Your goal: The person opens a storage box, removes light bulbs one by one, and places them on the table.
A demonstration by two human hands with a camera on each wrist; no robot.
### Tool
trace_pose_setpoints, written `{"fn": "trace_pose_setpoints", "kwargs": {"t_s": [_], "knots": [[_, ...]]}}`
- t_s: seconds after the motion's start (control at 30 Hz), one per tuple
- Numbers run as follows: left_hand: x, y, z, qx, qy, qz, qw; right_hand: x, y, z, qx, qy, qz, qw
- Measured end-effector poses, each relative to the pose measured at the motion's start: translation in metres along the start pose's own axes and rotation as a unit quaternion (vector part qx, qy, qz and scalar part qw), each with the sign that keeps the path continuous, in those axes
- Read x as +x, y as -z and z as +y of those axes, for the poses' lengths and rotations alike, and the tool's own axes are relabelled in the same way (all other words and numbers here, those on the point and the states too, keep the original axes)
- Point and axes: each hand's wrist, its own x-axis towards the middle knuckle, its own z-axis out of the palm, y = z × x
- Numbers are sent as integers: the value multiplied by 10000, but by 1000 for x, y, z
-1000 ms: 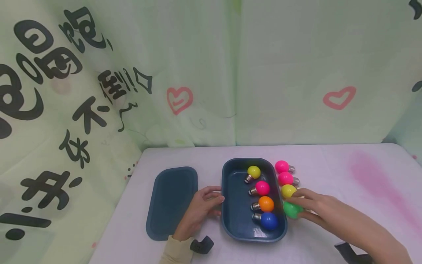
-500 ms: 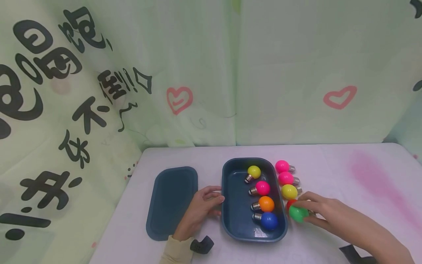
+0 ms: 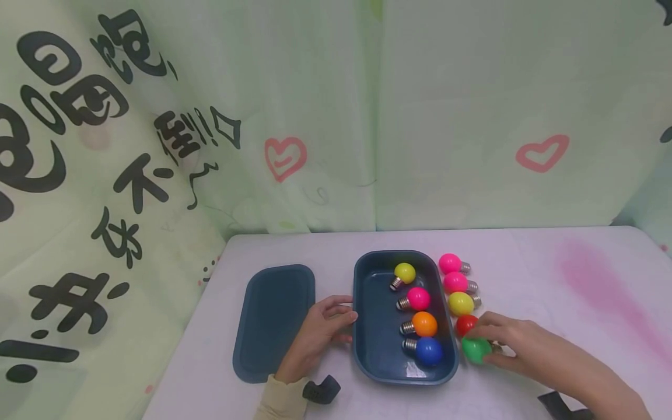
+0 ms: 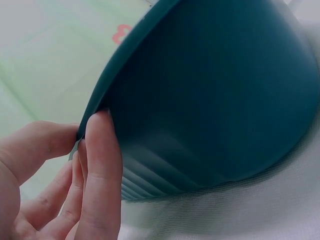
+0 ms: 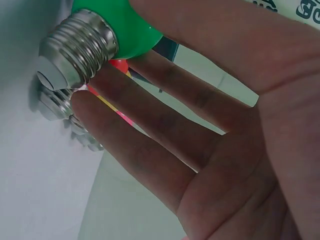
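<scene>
My right hand (image 3: 517, 341) pinches a green light bulb (image 3: 476, 350) just outside the right wall of a dark blue tray (image 3: 375, 374). In the right wrist view, the bulb's silver screw base (image 5: 79, 50) points out toward the palm side. A red bulb (image 3: 465, 324) lies right beside it, partly behind the fingers. My left hand (image 3: 321, 332) holds the tray's left rim, thumb at the edge and a fingertip (image 4: 102, 125) under the lip. Inside the tray lie a yellow bulb (image 3: 405, 272), a pink bulb (image 3: 419, 298), an orange bulb (image 3: 424, 324) and a blue bulb (image 3: 429, 351).
Behind the red bulb, a yellow bulb (image 3: 461, 304) and two pink bulbs, one nearer (image 3: 455, 282) and one farther (image 3: 450, 263), line the tray's right side. A flat dark blue lid (image 3: 273, 315) lies left of the tray. A printed curtain (image 3: 446, 116) hangs behind the table.
My right hand has drawn the green bulb slightly right and toward the front, uncovering the red bulb and the yellow one's base. The left hand and tray stay put.
</scene>
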Motion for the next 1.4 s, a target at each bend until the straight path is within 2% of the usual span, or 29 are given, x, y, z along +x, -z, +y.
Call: {"fn": "trace_pose_setpoints", "kwargs": {"t_s": [0.17, 0.4, 0.67, 0.87, 1.4], "knots": [[0, 0, 0, 20, 16, 9, 10000, 0, -3, 2, -67, 150, 9, 9999], [0, 0, 1, 46, 29, 29, 10000, 3, -6, 3, 3, 56, -93, 9999], [0, 0, 0, 55, -10, 24, 10000, 2, -9, 7, -201, 236, 92, 9995], [0, 0, 0, 49, 0, 20, 10000, 2, -9, 7, -284, 120, 108, 9995], [0, 0, -1, 25, -26, -13, 10000, 2, 5, -14, -529, 110, 288, 9981]]}}
